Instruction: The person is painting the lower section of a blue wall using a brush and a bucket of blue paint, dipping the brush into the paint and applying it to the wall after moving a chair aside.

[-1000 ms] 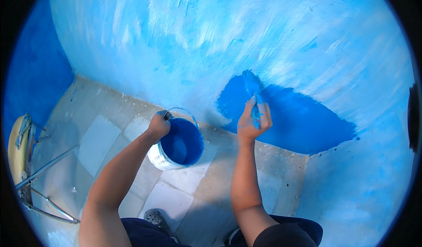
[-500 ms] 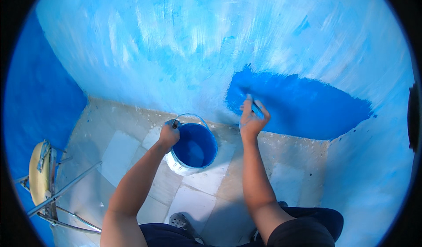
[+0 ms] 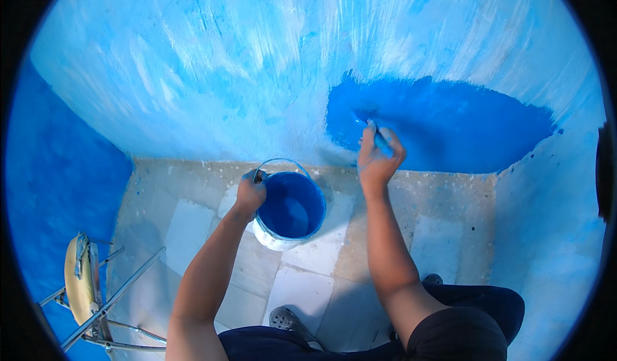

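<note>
My left hand (image 3: 251, 193) is closed on the rim and handle side of a white paint bucket (image 3: 275, 240), which is tilted toward me. Deep blue paint (image 3: 292, 207) coats its inside and lies at the bottom. My right hand (image 3: 380, 152) grips a paintbrush (image 3: 382, 144) by its blue handle. The bristles touch the wall near the left part of a wet-looking deep blue patch (image 3: 463, 126). Around that patch the wall (image 3: 225, 91) is streaky light blue and white.
At the lower left a folding metal stool (image 3: 80, 277) with a yellowish seat leans near the deep blue side wall (image 3: 64, 142). Pale floor tiles (image 3: 257, 264) with paint specks lie below, and a grey clog (image 3: 283, 319) shows on my foot. Another light blue wall (image 3: 546, 232) rises at right.
My view has shifted, so the stool and bucket appear further right. My right hand with the brush has moved slightly along the left part of the blue patch.
</note>
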The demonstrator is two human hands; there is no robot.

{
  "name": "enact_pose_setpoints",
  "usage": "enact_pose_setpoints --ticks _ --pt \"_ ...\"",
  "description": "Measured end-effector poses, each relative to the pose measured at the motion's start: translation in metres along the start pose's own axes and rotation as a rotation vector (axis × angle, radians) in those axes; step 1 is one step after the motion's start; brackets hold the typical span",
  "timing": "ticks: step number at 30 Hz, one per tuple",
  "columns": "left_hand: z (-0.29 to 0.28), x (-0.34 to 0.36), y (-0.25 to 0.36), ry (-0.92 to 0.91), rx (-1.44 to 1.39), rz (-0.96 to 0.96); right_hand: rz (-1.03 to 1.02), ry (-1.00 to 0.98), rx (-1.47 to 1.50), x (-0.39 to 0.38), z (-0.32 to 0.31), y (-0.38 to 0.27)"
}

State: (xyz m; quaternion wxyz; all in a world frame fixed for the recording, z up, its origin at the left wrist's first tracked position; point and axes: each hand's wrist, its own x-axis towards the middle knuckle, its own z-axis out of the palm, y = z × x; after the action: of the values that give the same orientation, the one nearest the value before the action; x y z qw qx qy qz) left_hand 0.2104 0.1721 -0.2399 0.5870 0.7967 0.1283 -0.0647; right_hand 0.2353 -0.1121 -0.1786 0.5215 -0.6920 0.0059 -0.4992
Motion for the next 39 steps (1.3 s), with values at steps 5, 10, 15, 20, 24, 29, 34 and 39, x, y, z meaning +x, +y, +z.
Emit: enact_pose_setpoints --ticks 5,10,15,20,24,29,34,39 --pt "0.006 -0.005 0.001 -0.046 0.023 -0.021 0.029 0.243 0.205 0.051 -0.024 -0.054" --pt "0.006 -0.004 0.006 -0.024 0.002 -0.007 -0.279 0.179 0.050 0.035 -0.005 -0.004" --pt "0.003 -0.010 -0.005 0.000 0.003 0.040 0.140 -0.121 0.031 -0.005 0.009 0.014" --pt "0.012 -0.016 0.010 -0.014 0.059 0.033 -0.075 0.149 0.102 0.035 -0.007 -0.059" --pt "0.011 -0.012 0.007 -0.001 0.104 0.025 -0.530 0.061 -0.142 0.013 0.005 0.006" --pt "0.008 -0.012 -0.003 0.039 0.052 0.056 -0.179 -0.230 -0.168 -0.088 0.006 0.083" --pt "0.004 -0.018 -0.005 0.068 0.061 0.041 0.412 -0.329 -0.128 -0.110 -0.002 0.104" --pt "-0.011 -0.022 -0.011 0.069 -0.023 -0.024 -0.262 -0.114 -0.157 -0.056 -0.002 0.021"
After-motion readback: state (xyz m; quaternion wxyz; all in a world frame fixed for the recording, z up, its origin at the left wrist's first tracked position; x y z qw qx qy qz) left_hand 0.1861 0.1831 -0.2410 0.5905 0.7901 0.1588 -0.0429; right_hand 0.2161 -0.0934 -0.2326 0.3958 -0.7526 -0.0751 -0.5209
